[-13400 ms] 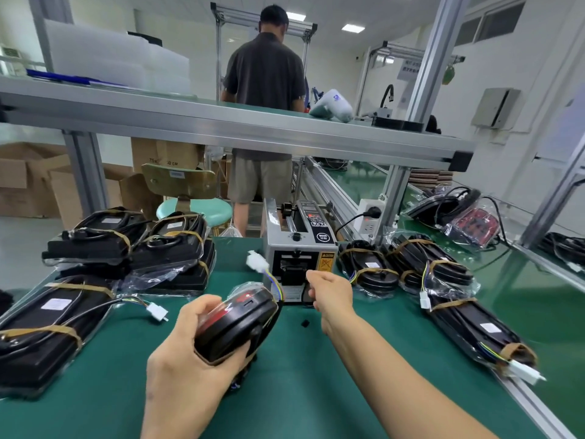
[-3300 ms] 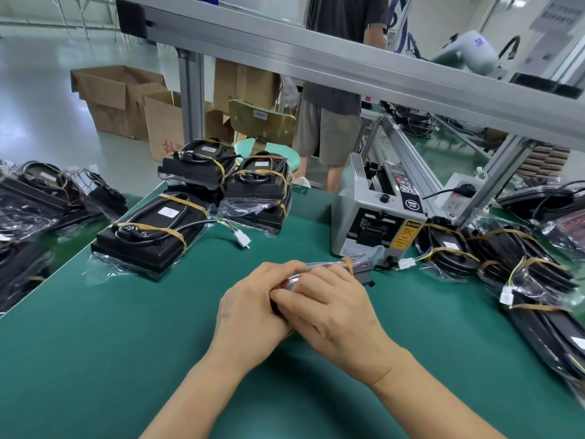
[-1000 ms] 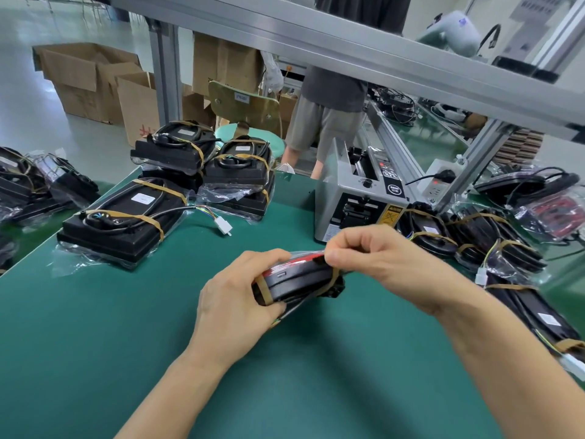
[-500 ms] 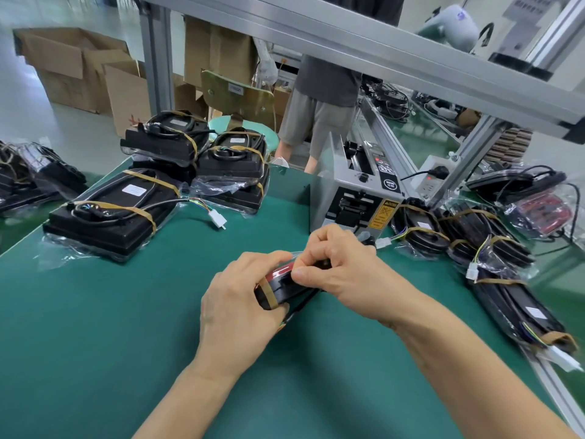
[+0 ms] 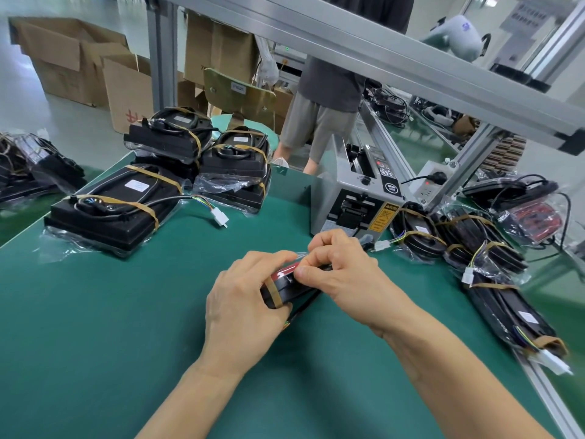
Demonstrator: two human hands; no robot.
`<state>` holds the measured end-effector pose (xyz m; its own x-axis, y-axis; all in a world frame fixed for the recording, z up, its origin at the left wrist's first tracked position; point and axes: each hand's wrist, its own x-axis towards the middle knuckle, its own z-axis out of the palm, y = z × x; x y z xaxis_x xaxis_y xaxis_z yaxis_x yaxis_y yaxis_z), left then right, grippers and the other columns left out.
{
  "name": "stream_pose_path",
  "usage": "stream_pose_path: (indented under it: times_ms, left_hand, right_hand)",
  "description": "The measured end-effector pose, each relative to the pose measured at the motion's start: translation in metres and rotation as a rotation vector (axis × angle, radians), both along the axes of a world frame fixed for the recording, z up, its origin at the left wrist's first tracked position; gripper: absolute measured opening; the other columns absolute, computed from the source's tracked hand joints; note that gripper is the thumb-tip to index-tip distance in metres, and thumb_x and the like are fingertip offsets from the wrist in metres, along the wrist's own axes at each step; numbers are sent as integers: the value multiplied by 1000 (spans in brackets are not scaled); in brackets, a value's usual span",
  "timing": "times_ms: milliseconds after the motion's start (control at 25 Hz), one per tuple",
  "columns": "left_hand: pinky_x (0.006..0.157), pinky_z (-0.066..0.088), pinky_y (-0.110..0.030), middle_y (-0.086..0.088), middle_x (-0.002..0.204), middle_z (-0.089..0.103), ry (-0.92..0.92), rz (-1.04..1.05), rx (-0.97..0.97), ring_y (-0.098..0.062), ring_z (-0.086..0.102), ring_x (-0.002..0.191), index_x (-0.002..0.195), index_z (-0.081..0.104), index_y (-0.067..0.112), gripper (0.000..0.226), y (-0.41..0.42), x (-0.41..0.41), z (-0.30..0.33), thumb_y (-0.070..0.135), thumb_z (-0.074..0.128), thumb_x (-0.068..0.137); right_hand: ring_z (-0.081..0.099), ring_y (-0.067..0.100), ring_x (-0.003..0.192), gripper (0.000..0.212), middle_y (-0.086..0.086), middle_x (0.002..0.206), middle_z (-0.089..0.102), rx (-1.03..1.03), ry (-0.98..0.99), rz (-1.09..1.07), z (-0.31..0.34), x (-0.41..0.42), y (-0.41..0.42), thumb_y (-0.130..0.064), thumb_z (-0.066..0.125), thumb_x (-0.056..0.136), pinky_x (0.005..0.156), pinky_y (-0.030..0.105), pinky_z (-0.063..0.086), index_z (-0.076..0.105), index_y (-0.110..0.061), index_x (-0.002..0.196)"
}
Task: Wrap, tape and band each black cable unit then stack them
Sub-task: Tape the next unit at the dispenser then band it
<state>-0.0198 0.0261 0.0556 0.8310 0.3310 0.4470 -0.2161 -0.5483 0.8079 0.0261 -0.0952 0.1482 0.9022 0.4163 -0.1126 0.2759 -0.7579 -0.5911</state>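
Both hands are on the cable unit (image 5: 286, 285) at the middle of the green counter (image 5: 95, 327): a black, rounded body with a red strip along its top edge, wrapped in clear glossy film, one tan rubber band (image 5: 274, 293) around its left end. The left hand (image 5: 243, 307) grips that banded end, fingers curled over the top. The right hand (image 5: 343, 274) has its fingers bent, pinching the film at the unit's upper edge (the far end is hidden behind the knuckles). A thin dark cable (image 5: 302, 310) trails out underneath. Behind sits one grey boxy tape machine (image 5: 354, 198) with a yellow warning label. Far left, a stack of finished units (image 5: 177, 172), at least four, flat black blocks in crinkly plastic, each crossed by tan bands. To the right, a row of bagged units (image 5: 468, 245), roughly five, exact count unclear. One person (image 5: 329, 99) in shorts stands beyond the counter.
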Motion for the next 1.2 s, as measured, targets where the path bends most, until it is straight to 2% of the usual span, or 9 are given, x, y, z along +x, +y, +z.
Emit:
stream_pose_path:
  times_ms: [160, 320, 480, 600, 680, 800, 880, 1000, 1200]
  left_hand:
    - [77, 50, -42, 17, 99, 64, 3, 0, 5, -14, 61, 89, 107, 66, 35, 67, 1, 0, 0, 2, 80, 50]
    - [77, 49, -41, 17, 98, 64, 10, -3, 10, -14, 61, 89, 108, 67, 35, 65, 1, 1, 0, 4, 81, 52]
    - [77, 49, -41, 17, 98, 64, 12, 3, -3, -14, 61, 89, 107, 67, 34, 64, 1, 0, 1, 4, 82, 53]
    - [77, 49, -41, 17, 98, 64, 12, 10, -6, -14, 60, 89, 107, 67, 34, 64, 1, 0, 2, 3, 82, 54]
    - [77, 49, -41, 16, 98, 64, 18, 8, -3, -14, 61, 89, 108, 67, 34, 64, 3, 0, 2, 3, 81, 54]
    - [77, 50, -40, 16, 97, 63, 30, 3, -3, -14, 60, 88, 109, 67, 34, 65, 2, -1, 4, 1, 80, 54]
    - [77, 50, -41, 16, 97, 63, 27, 4, -5, -14, 61, 88, 108, 67, 34, 65, 2, -2, 5, 1, 82, 54]
    - [76, 51, -41, 18, 96, 63, 38, 1, 14, -12, 61, 87, 108, 67, 36, 67, 4, -1, 4, 2, 84, 53]
    - [79, 52, -34, 18, 97, 64, 47, -40, -20, -5, 62, 86, 106, 64, 45, 72, 8, -2, 8, 3, 85, 52]
  right_hand:
    - [37, 8, 98, 20, -15, 101, 45, 10, -37, -19, -3, -1, 2, -25, 60, 90, 98, 37, 31, 70, -16, 75]
    - [29, 3, 97, 22, -14, 105, 45, -28, -122, -10, -9, -2, 3, -24, 57, 90, 85, 30, 19, 70, -11, 79]
    - [32, 3, 101, 21, -14, 101, 44, -28, -179, -14, -15, -1, 4, -22, 58, 89, 74, 25, 14, 69, -11, 75]
    - [36, 4, 101, 19, -12, 99, 47, -9, -229, -28, -23, -4, 8, -21, 59, 87, 78, 25, 16, 66, -14, 71]
    - [42, 7, 97, 7, -10, 98, 48, 79, -232, -85, -26, -2, 7, -17, 61, 85, 83, 26, 25, 59, -20, 78]
    - [48, 6, 90, 36, -6, 106, 47, 370, -106, -180, -27, 1, 3, -5, 60, 84, 92, 32, 42, 44, -28, 106]
    - [46, 4, 98, 43, -13, 107, 44, 360, -101, -144, -31, -1, 5, -11, 64, 84, 99, 37, 40, 40, -33, 113]
    - [43, 1, 99, 43, -20, 104, 42, 335, -165, -144, -40, 1, 7, -16, 67, 84, 103, 40, 35, 39, -39, 108]
    - [37, -6, 106, 49, -24, 109, 40, 250, -246, -42, -44, -2, 5, -36, 71, 74, 90, 11, 17, 36, -48, 107]
